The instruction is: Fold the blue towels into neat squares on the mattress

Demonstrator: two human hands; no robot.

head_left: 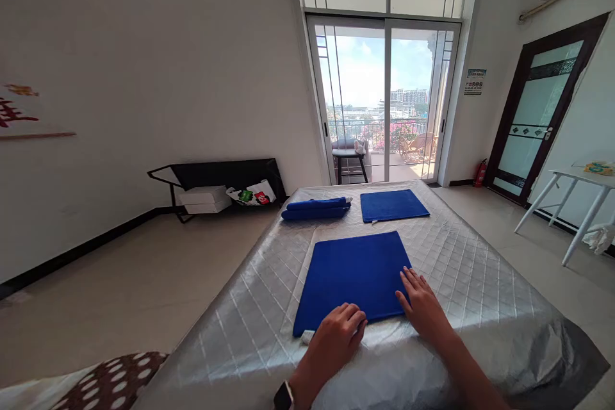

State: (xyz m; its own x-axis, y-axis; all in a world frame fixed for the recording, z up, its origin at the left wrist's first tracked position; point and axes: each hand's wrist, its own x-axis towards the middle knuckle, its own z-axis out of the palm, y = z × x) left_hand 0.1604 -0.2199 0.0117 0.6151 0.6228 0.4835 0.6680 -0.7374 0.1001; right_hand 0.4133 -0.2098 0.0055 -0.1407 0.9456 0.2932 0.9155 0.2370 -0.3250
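A blue cloth [353, 275] lies flat on the silver quilted cover [259, 307], nearest to me. My left hand [340, 332] is at its near edge, fingers curled and pressed together; whether they pinch the cloth is hidden. Resting on the right edge of the same cloth is my right hand [420, 301], its fingers stretched out. A small white tag [307, 337] sticks out at the cloth's near left corner. Farther back are a second flat blue cloth [394, 205] and, to its left, a folded blue bundle [316, 208].
A black bench [225, 174] with white boxes [205, 200] stands by the left wall. Glass sliding doors [387, 99] are behind the covered surface. At the right are a white table [583, 174], a fire extinguisher [480, 173] and a dark-framed door [548, 112].
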